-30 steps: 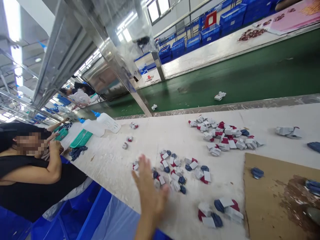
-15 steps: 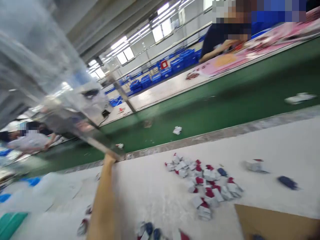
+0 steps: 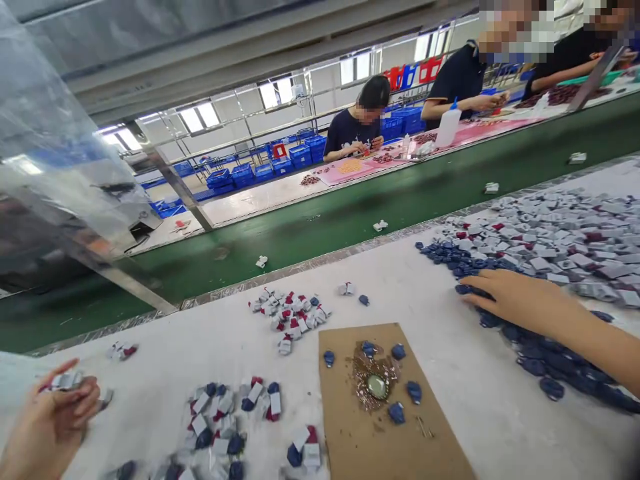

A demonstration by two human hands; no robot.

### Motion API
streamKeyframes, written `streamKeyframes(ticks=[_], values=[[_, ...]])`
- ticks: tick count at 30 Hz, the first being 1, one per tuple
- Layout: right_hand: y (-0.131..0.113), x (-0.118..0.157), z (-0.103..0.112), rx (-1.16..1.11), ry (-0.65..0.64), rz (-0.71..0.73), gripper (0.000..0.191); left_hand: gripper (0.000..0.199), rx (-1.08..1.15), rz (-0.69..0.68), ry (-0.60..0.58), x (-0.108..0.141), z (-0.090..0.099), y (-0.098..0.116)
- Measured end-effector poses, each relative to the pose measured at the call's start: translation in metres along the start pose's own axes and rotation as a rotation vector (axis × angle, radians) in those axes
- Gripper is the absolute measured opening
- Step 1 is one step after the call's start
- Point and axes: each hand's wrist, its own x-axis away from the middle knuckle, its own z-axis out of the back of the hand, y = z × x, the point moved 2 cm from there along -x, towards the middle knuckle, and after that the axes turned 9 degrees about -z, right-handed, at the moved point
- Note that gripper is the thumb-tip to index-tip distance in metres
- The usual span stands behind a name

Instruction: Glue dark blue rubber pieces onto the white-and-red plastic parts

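Note:
My left hand (image 3: 55, 420), at the lower left, has its fingers curled around a small grey-white plastic piece (image 3: 67, 380) with a bit of dark red at its end. My right hand (image 3: 520, 300) reaches in from the right, palm down with fingers extended, over a heap of small navy blue pieces (image 3: 550, 357). One blue piece shows between its thumb and forefinger; a firm grip on it is not visible. Between my hands lies a brown cardboard sheet (image 3: 345, 427) with several blue pieces around a small round container (image 3: 377, 387) in a glistening brown patch.
A large heap of grey-white pieces (image 3: 575, 247) spreads behind my right hand. Joined white, red and blue pieces (image 3: 215, 413) sit left of the cardboard. Beyond runs a green conveyor belt (image 3: 320, 233) carrying scattered pieces. Co-workers sit across it. A metal post (image 3: 130, 283) stands at left.
The view has swung to the right, bringing the cardboard and the large heaps into sight. Both my hands are now clearly visible, the left around a white piece, the right at the blue heap.

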Motion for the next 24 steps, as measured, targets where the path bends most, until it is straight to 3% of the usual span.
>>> streamKeyframes(ticks=[3, 6, 10, 12, 15, 19, 24], values=[[0.000, -0.018, -0.009, 0.142, -0.094, 0.017, 0.011, 0.013, 0.282, 0.158, -0.090, 0.081, -0.011, 0.000], [-0.005, -0.026, -0.014, 0.222, -0.151, -0.003, 0.014, 0.023, 0.459, 0.322, -0.309, 0.159, -0.034, 0.000], [-0.026, -0.011, -0.013, 0.213, -0.172, 0.012, 0.020, 0.034, 0.541, 0.357, -0.308, 0.232, -0.058, -0.003], [-0.044, 0.008, -0.013, 0.149, -0.186, 0.059, 0.015, 0.038, 0.592, 0.404, -0.296, 0.256, -0.064, -0.007], [-0.077, 0.049, -0.019, 0.009, -0.278, 0.200, 0.004, 0.028, 0.642, 0.541, -0.262, 0.280, -0.069, -0.015], [-0.121, 0.093, -0.038, -0.122, -0.467, 0.412, 0.018, 0.027, 0.647, 0.691, -0.267, 0.299, -0.077, -0.018], [-0.148, 0.093, -0.059, -0.155, -0.454, 0.521, 0.024, 0.039, 0.703, 0.683, -0.334, 0.307, -0.090, -0.016]])
